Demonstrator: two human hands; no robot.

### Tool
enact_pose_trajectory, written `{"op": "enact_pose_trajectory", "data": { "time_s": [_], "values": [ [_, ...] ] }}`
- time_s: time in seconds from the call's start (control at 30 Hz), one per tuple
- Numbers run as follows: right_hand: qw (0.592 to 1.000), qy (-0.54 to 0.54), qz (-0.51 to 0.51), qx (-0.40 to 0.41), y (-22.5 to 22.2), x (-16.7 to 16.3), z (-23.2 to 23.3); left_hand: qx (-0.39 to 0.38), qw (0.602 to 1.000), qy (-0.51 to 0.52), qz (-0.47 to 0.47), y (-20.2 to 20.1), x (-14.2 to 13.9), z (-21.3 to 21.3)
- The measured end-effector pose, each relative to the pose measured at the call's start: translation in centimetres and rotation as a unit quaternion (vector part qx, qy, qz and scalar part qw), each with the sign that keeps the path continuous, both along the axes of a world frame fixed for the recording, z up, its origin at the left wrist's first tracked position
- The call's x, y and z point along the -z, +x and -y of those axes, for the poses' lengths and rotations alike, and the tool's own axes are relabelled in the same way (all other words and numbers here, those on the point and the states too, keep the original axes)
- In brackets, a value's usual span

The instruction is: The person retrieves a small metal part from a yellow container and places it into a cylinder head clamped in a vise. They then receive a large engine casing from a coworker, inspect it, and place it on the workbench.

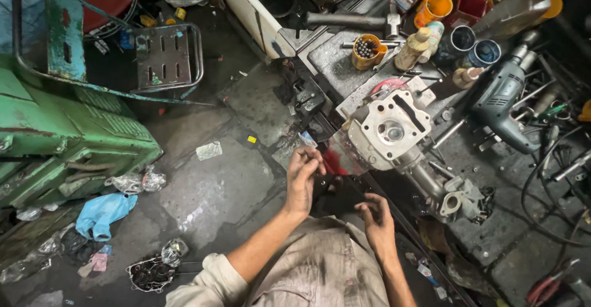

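While both hands hover empty at the bench edge, the left hand (pixel 303 175) has its fingers loosely curled and the right hand (pixel 375 219) has them half-open, each near the pale metal cylinder head (pixel 394 125) clamped just beyond them. Behind it stand one orange cup of bits (pixel 367 51), two dark round tins (pixel 474 45) and one grey electric drill (pixel 502 101). One blue plastic bag (pixel 101 211) lies on the floor.
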State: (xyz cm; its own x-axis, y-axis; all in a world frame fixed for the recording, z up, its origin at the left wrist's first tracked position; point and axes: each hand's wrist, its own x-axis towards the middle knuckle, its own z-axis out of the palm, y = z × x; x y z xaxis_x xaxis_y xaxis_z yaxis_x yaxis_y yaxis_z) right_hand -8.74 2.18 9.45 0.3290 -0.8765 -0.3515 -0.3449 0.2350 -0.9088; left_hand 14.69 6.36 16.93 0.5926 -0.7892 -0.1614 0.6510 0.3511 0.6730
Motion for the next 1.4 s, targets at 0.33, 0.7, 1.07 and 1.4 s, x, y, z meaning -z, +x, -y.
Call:
{"op": "enact_pose_trajectory", "data": {
  "time_s": [0.33,0.7,1.07,1.4],
  "values": [
    [1.000,-0.019,-0.002,0.021,-2.0,-1.9,-3.4,0.100,0.995,-0.006,-0.009,-3.5,0.4,-2.6],
    [0.998,-0.014,0.041,0.052,-7.7,-3.8,-14.7,0.224,0.974,-0.003,0.036,-10.3,-1.7,-8.8],
    [0.971,0.099,0.109,0.187,-9.7,3.7,-30.6,0.440,0.894,0.063,0.050,-16.0,-2.9,-21.6],
    [0.999,0.036,0.029,-0.024,-2.6,-0.3,-29.7,0.392,0.915,0.079,0.058,-9.5,-3.8,-28.1]
  ]
}}
